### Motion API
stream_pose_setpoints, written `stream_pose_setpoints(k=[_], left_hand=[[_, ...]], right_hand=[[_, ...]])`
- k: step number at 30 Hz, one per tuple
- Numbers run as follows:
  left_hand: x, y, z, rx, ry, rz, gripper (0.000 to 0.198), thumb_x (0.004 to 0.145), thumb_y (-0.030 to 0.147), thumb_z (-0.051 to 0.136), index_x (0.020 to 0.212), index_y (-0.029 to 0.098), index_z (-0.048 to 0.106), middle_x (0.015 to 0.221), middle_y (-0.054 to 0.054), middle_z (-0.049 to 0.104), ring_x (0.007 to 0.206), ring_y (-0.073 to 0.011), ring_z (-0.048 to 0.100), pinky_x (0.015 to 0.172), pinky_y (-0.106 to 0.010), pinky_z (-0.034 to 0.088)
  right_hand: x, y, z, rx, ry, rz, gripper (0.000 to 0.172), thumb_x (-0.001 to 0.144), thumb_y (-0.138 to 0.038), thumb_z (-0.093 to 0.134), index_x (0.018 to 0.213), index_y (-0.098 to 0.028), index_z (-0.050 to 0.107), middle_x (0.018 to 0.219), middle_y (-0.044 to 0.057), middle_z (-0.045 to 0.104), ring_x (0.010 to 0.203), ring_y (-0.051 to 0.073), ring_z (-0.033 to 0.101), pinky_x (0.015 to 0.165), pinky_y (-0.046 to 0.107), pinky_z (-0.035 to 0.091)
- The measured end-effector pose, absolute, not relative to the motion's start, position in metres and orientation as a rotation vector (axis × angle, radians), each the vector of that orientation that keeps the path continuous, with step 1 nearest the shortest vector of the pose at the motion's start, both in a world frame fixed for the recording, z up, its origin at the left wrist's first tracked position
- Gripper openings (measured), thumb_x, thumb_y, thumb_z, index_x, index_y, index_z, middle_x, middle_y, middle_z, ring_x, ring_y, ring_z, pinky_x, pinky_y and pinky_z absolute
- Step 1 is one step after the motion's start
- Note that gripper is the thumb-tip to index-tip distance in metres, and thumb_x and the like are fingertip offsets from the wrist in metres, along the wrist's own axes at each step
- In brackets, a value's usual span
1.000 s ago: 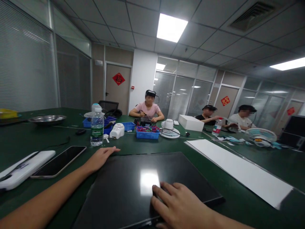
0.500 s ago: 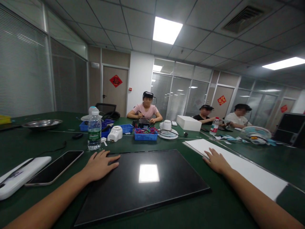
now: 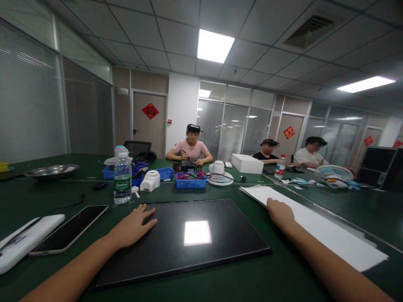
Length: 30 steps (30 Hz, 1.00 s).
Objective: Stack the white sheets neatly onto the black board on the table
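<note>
No legible txt: bottle label (image 3: 122, 184), red door signs (image 3: 150, 111) too blurry.

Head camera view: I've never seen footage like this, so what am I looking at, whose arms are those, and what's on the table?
The camera sits on a person's head, looking forward and down, so the two bare arms at the bottom are their own. The left hand lies flat and open on a dark glossy panel on the green table. The right hand rests on the end of a long white sheet; whether its fingers grip it is unclear. To the left are a phone and a water bottle. Other people work at the far side.
</note>
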<state>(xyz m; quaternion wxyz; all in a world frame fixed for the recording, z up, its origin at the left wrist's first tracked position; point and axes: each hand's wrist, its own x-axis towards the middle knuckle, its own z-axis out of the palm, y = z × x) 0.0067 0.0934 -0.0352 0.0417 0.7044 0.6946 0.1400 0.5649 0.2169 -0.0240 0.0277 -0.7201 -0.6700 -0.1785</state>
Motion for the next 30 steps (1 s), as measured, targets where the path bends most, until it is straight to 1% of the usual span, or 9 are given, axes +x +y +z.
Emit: stream_pose_setpoints(k=[6,8,11,16,19,23,25,27,30], left_hand=[[-0.001,0.098,-0.034,2.117,2.080,0.480,0.078,0.085,0.074,0.039,0.146,0.025,0.047,0.160,-0.016,0.031,0.148,-0.0345,0.026,0.118,-0.051,0.027],[-0.002,0.099,-0.035,2.105,2.072,0.506,0.078,0.084,0.074,0.041,0.145,0.025,0.048,0.160,-0.016,0.032,0.147,-0.0356,0.026,0.117,-0.052,0.027],[-0.003,0.100,-0.036,2.096,2.060,0.551,0.077,0.086,0.074,0.039,0.143,0.025,0.051,0.160,-0.015,0.033,0.147,-0.0354,0.026,0.118,-0.053,0.026],[-0.002,0.103,-0.039,2.076,2.047,0.623,0.076,0.094,0.067,0.018,0.143,0.021,0.052,0.157,-0.011,0.038,0.147,-0.0287,0.027,0.120,-0.047,0.024],[-0.003,0.106,-0.042,2.078,2.036,0.659,0.073,0.095,0.064,0.018,0.146,0.020,0.048,0.156,-0.008,0.041,0.146,-0.0266,0.030,0.120,-0.045,0.025],[-0.008,0.112,-0.049,2.097,2.035,0.657,0.078,0.085,0.061,0.050,0.147,0.014,0.045,0.156,-0.013,0.038,0.147,-0.0318,0.026,0.120,-0.047,0.024],[-0.010,0.113,-0.052,2.110,2.023,0.639,0.075,0.082,0.052,0.056,0.146,0.014,0.047,0.158,-0.013,0.035,0.148,-0.0317,0.024,0.120,-0.045,0.023],[-0.011,0.112,-0.051,2.105,2.021,0.628,0.068,0.082,0.041,0.055,0.145,0.017,0.049,0.160,-0.011,0.032,0.148,-0.0306,0.025,0.120,-0.045,0.024],[-0.008,0.107,-0.046,2.087,2.038,0.635,0.066,0.080,0.026,0.051,0.145,0.022,0.049,0.161,-0.007,0.030,0.147,-0.0282,0.028,0.120,-0.042,0.026]], right_hand=[[0.512,0.182,0.000,-2.099,-2.078,-0.696,0.030,0.098,-0.013,0.038,0.125,-0.005,0.050,0.094,0.017,0.068,0.086,0.028,0.068,0.072,0.040,0.052],[0.487,0.166,0.006,-1.986,-2.160,-0.706,0.032,0.096,-0.009,0.036,0.124,-0.007,0.050,0.094,0.019,0.068,0.085,0.028,0.069,0.071,0.037,0.049],[0.445,0.138,0.006,-1.756,-2.366,-0.672,0.029,0.092,-0.007,0.038,0.115,-0.013,0.056,0.093,0.015,0.070,0.085,0.025,0.070,0.069,0.031,0.046],[0.392,0.089,-0.004,-1.242,-2.777,-0.522,0.016,0.093,-0.018,0.047,0.098,-0.021,0.062,0.091,0.004,0.071,0.082,0.019,0.068,0.067,0.027,0.044],[0.381,0.071,-0.005,-0.902,-2.892,-0.413,0.019,0.098,-0.027,0.044,0.098,-0.022,0.062,0.094,0.003,0.072,0.084,0.017,0.067,0.071,0.026,0.045],[0.381,0.061,-0.005,-0.472,-2.880,-0.181,0.026,0.101,-0.033,0.042,0.111,-0.023,0.063,0.111,0.003,0.071,0.099,0.016,0.066,0.088,0.028,0.046],[0.384,0.063,-0.006,-0.329,-2.863,-0.080,0.028,0.101,-0.034,0.042,0.118,-0.025,0.063,0.123,0.002,0.068,0.109,0.014,0.063,0.097,0.028,0.044],[0.392,0.076,-0.007,-0.316,-2.838,-0.054,0.030,0.100,-0.036,0.044,0.121,-0.026,0.063,0.130,0.001,0.065,0.115,0.013,0.060,0.102,0.027,0.042],[0.419,0.114,-0.005,-0.708,-2.704,-0.219,0.030,0.098,-0.036,0.046,0.122,-0.030,0.064,0.133,0.000,0.062,0.122,0.013,0.056,0.107,0.030,0.040]])
